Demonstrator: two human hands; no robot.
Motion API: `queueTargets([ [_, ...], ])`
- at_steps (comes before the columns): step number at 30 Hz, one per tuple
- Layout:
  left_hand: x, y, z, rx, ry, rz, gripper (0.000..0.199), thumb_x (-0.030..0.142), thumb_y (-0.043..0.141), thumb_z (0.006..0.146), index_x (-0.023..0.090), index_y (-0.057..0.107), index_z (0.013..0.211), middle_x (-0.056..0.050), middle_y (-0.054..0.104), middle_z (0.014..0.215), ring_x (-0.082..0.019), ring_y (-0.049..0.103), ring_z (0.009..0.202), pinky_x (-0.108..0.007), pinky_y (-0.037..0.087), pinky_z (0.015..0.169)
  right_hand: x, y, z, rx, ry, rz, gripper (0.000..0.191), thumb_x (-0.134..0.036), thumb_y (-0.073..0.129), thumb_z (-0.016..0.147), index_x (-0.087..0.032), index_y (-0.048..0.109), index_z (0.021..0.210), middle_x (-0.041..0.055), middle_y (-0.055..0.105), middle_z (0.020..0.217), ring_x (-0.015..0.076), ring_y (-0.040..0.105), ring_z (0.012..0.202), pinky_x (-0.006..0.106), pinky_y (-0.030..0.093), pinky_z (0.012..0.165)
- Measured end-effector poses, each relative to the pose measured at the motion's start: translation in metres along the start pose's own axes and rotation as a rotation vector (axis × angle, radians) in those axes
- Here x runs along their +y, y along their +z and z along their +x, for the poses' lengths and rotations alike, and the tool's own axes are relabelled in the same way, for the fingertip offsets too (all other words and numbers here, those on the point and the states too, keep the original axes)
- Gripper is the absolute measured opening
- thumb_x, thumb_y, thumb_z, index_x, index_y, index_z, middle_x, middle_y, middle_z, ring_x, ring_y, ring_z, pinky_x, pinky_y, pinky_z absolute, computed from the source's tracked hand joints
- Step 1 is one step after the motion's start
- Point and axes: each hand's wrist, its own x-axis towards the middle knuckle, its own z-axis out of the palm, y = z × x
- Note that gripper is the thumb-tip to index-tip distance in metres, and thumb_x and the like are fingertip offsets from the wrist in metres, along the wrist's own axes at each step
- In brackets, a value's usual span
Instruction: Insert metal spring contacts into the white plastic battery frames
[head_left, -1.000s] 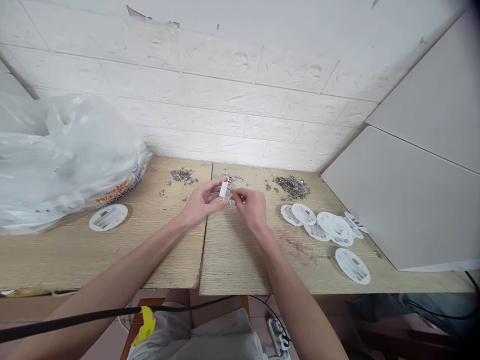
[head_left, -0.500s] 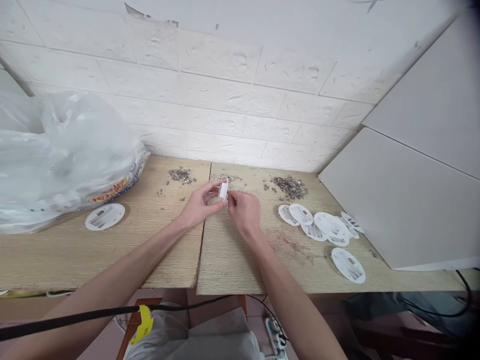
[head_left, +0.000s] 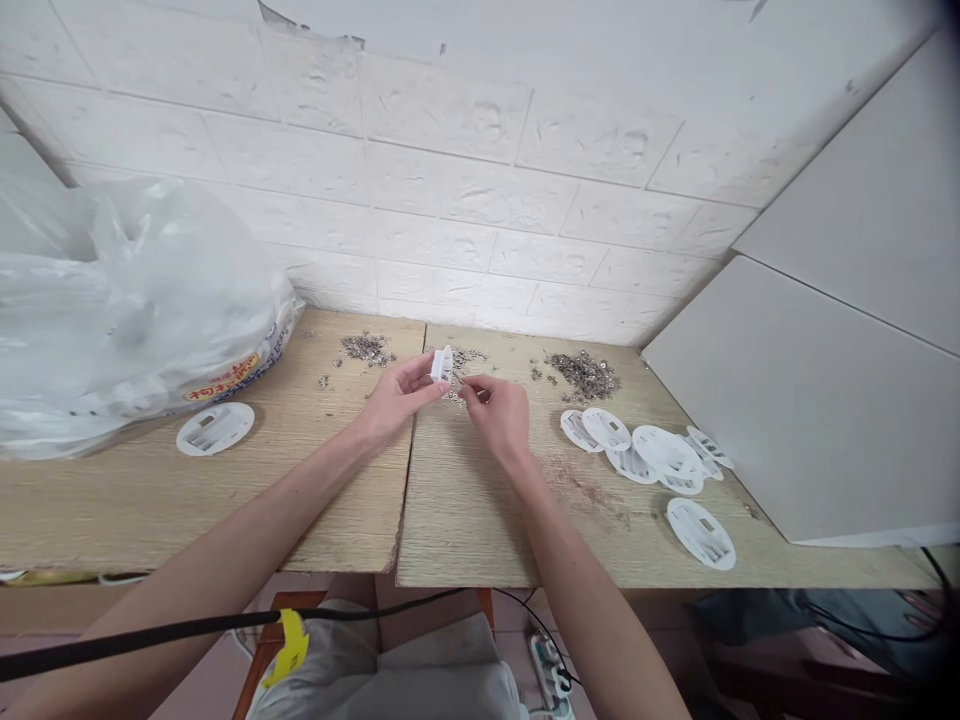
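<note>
My left hand grips a white plastic disc-shaped part by its rim, with the slotted side tilted toward the right. Just right of it, my right hand is closed in a pinch. A small thin metal piece pokes out of that pinch toward the disc; its exact kind is too small to make out. Behind both hands lies a scatter of small metal pieces on the wooden table.
Two more heaps of metal pieces lie at the back left and the back right. Several white discs overlap on the right, with a single disc in front. Another disc rests beside a plastic bag.
The disc has turned so that its slotted side faces more to the right. My right hand has drawn slightly back from it, and the thin piece now shows.
</note>
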Motion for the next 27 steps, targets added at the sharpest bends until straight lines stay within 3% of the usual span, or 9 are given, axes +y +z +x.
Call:
queueTargets([
  [12,0.0038,-0.0001,-0.0038,-0.067,0.021,0.103,0.060,0.031,0.075,0.071,0.018,0.057,0.127,-0.011,0.060,0.128,-0.026,0.058,0.115,-0.040,0.043,0.103,-0.0008,0.0005,-0.0012,-0.004,-0.035,-0.084,0.022,-0.021,0.054,0.083,-0.024,0.074,0.090,0.0023,0.073,0.082,0.0156,0.063,0.071,0.024,0.039,0.065],
  [20,0.0004,-0.0018,-0.0035,-0.090,0.039,0.124,0.060,0.029,0.075,0.070,0.019,0.057,0.126,-0.010,0.056,0.133,-0.026,0.054,0.120,-0.043,0.041,0.106,-0.0001,0.0041,-0.0054,0.076,-0.201,-0.337,0.026,-0.019,0.049,0.086,-0.024,0.074,0.089,0.0020,0.072,0.082,0.0165,0.060,0.070,0.026,0.027,0.056],
  [27,-0.0012,0.0005,-0.0041,-0.086,0.061,0.145,0.057,0.026,0.075,0.069,0.018,0.058,0.123,-0.011,0.058,0.130,-0.025,0.053,0.120,-0.043,0.039,0.107,0.0004,0.0056,-0.0079,0.081,-0.269,-0.415,0.028,-0.016,0.046,0.086,-0.023,0.073,0.093,0.0029,0.070,0.080,0.0165,0.057,0.071,0.028,0.022,0.055],
])
